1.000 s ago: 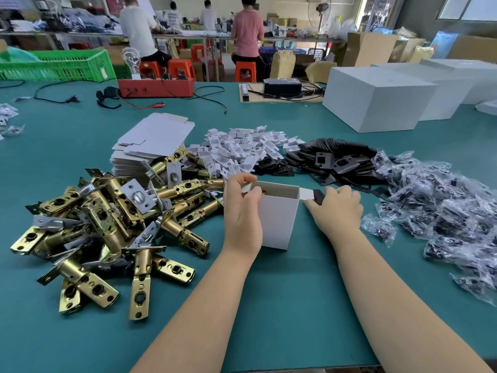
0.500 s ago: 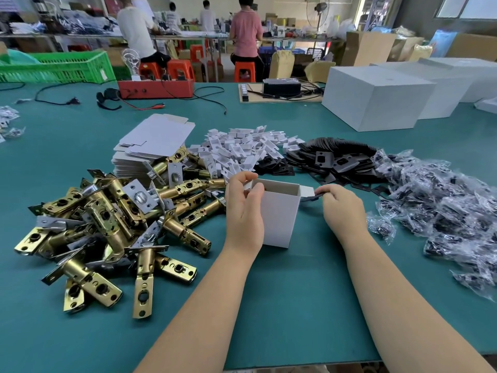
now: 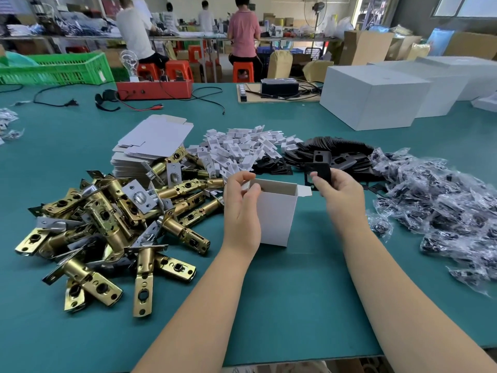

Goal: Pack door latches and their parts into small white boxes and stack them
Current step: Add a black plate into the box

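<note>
A small white box (image 3: 277, 214) stands upright and open-topped on the green table, with something brass just visible inside. My left hand (image 3: 240, 208) grips the box's left top edge. My right hand (image 3: 340, 193) pinches a black strike plate (image 3: 317, 172) just above and to the right of the box's open flap. Brass door latches (image 3: 115, 224) lie in a heap left of the box. Behind it are flat white box blanks (image 3: 153, 141), white card inserts (image 3: 242, 149) and more black plates (image 3: 336, 154).
Clear bags of dark screws (image 3: 441, 205) spread over the right side. Large white cartons (image 3: 373, 100) stand at the back right, a red tray (image 3: 154, 88) and cables at the back. A green crate (image 3: 56, 70) and several people are beyond the table.
My right hand has lifted from the table beside the box, now holding a black plate up near the box's top. My left hand stays on the box.
</note>
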{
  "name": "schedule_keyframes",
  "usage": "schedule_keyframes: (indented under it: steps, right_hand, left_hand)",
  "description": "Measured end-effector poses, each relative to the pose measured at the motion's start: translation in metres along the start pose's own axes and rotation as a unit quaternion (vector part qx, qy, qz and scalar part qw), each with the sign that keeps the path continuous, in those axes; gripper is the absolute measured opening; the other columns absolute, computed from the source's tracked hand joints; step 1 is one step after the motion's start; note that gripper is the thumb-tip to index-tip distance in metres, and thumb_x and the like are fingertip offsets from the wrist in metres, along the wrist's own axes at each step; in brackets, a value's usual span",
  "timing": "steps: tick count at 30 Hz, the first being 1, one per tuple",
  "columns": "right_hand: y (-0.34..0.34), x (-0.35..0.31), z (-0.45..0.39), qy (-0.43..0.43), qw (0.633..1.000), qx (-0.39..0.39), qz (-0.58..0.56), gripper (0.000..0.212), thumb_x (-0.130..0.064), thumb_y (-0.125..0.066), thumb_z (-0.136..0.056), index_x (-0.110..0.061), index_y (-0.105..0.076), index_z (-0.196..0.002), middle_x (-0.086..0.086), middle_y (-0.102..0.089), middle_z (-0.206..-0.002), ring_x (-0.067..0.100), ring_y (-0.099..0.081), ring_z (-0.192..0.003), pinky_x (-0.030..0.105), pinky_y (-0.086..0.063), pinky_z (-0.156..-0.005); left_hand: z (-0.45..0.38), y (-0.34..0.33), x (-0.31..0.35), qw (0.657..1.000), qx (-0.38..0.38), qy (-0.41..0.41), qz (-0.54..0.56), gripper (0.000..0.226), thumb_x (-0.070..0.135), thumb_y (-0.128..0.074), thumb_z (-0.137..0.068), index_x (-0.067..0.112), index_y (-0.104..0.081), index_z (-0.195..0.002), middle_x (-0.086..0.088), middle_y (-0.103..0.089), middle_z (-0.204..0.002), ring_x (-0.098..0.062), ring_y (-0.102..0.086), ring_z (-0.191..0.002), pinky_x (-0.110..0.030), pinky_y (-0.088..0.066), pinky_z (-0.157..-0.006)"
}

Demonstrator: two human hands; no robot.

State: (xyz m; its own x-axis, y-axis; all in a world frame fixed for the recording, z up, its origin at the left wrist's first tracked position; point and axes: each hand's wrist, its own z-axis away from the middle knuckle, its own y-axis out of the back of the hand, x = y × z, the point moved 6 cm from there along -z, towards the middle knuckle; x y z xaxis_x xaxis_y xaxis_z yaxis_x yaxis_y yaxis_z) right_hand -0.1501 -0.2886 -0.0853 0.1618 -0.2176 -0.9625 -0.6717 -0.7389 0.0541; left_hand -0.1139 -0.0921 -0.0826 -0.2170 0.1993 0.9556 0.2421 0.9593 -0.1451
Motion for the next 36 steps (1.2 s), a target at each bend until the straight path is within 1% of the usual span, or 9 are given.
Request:
schedule_keyframes:
  steps: [4, 6, 12, 15, 20, 25, 29, 32, 36]
  right_hand:
    - [-0.008, -0.051, 0.004, 0.087, 0.993, -0.05, -0.057, 0.032, -0.008, -0.056, -0.094, -0.037, -0.067, -0.096, -0.004, -0.068, -0.1, -0.001, -0.061, -0.08, 0.015, -0.049, -0.073]
    - [-0.015, -0.078, 0.01, 0.127, 0.986, -0.097, -0.051, 0.036, -0.009, -0.059, -0.091, -0.043, -0.069, -0.092, -0.013, -0.072, -0.095, 0.001, -0.065, -0.086, 0.017, -0.052, -0.079]
    - [-0.044, -0.1, 0.032, 0.146, 0.96, -0.18, 0.158, 0.023, -0.009, -0.069, -0.084, -0.021, -0.074, -0.103, -0.022, -0.068, -0.081, -0.004, -0.063, -0.076, 0.018, -0.05, -0.079]
    - [-0.05, -0.1, 0.041, 0.181, 0.927, -0.217, 0.245, 0.02, -0.01, -0.066, -0.087, -0.019, -0.075, -0.103, -0.027, -0.062, -0.077, -0.016, -0.055, -0.071, 0.003, -0.039, -0.068]
    - [-0.061, -0.103, 0.056, 0.208, 0.895, -0.258, 0.298, 0.023, -0.008, -0.056, -0.093, -0.017, -0.073, -0.105, -0.027, -0.058, -0.072, -0.015, -0.051, -0.062, 0.006, -0.037, -0.059]
    - [-0.061, -0.097, 0.06, 0.225, 0.884, -0.255, 0.323, 0.024, -0.013, -0.05, -0.095, -0.018, -0.07, -0.106, -0.019, -0.049, -0.058, -0.006, -0.048, -0.056, 0.013, -0.033, -0.052]
    - [-0.035, -0.101, 0.063, 0.27, 0.936, -0.121, 0.189, 0.018, -0.01, -0.057, -0.088, -0.013, -0.072, -0.098, -0.017, -0.061, -0.082, -0.002, -0.056, -0.08, 0.011, -0.042, -0.073]
    - [0.004, -0.078, 0.035, 0.167, 0.945, -0.041, 0.278, 0.024, -0.009, -0.058, -0.087, -0.015, -0.068, -0.108, -0.002, -0.065, -0.101, 0.014, -0.059, -0.095, 0.028, -0.045, -0.09]
    - [0.062, -0.017, 0.008, -0.112, 0.77, -0.132, 0.614, 0.042, -0.02, -0.052, -0.088, -0.011, -0.053, -0.129, 0.015, -0.048, -0.132, 0.035, -0.049, -0.116, 0.041, -0.045, -0.097]
  left_hand:
    - [0.0, 0.002, 0.002, 1.0, 0.012, -0.003, -0.002, 0.021, 0.035, -0.036, -0.088, 0.029, -0.053, -0.1, -0.003, -0.052, -0.107, -0.02, -0.047, -0.102, -0.04, -0.038, -0.09]
    - [-0.001, 0.001, 0.002, 1.0, 0.015, 0.002, -0.001, 0.022, 0.035, -0.036, -0.089, 0.03, -0.055, -0.1, -0.008, -0.053, -0.11, -0.03, -0.049, -0.107, -0.05, -0.038, -0.098]
    - [0.001, 0.002, 0.001, 1.0, 0.017, 0.011, 0.019, 0.031, 0.037, -0.037, -0.09, 0.028, -0.06, -0.109, -0.018, -0.054, -0.126, -0.032, -0.05, -0.122, -0.058, -0.035, -0.108]
    - [0.003, 0.004, 0.001, 1.0, 0.024, -0.003, -0.002, 0.032, 0.036, -0.034, -0.091, 0.034, -0.061, -0.108, -0.006, -0.056, -0.126, -0.015, -0.049, -0.124, -0.045, -0.035, -0.111]
    - [0.002, 0.004, 0.001, 1.0, 0.018, -0.013, 0.002, 0.032, 0.036, -0.033, -0.09, 0.037, -0.06, -0.107, 0.002, -0.055, -0.125, 0.003, -0.048, -0.118, -0.02, -0.035, -0.105]
    - [0.003, 0.003, 0.002, 1.0, 0.013, -0.018, -0.003, 0.033, 0.036, -0.032, -0.09, 0.035, -0.059, -0.109, 0.004, -0.055, -0.124, 0.007, -0.048, -0.115, -0.013, -0.036, -0.1]
    - [0.004, 0.003, 0.003, 1.0, 0.016, -0.004, 0.01, 0.031, 0.037, -0.037, -0.089, 0.035, -0.06, -0.109, -0.007, -0.054, -0.127, -0.02, -0.049, -0.124, -0.046, -0.035, -0.111]
    - [0.005, 0.0, 0.002, 0.999, -0.02, 0.027, 0.012, 0.035, 0.033, -0.048, -0.076, 0.038, -0.056, -0.109, -0.016, -0.05, -0.129, -0.03, -0.053, -0.108, -0.049, -0.045, -0.095]
    - [0.004, 0.0, -0.004, 0.999, -0.044, 0.024, -0.009, 0.055, 0.01, -0.045, -0.06, 0.035, -0.05, -0.108, -0.012, -0.045, -0.102, -0.017, -0.041, -0.077, -0.021, -0.036, -0.06]
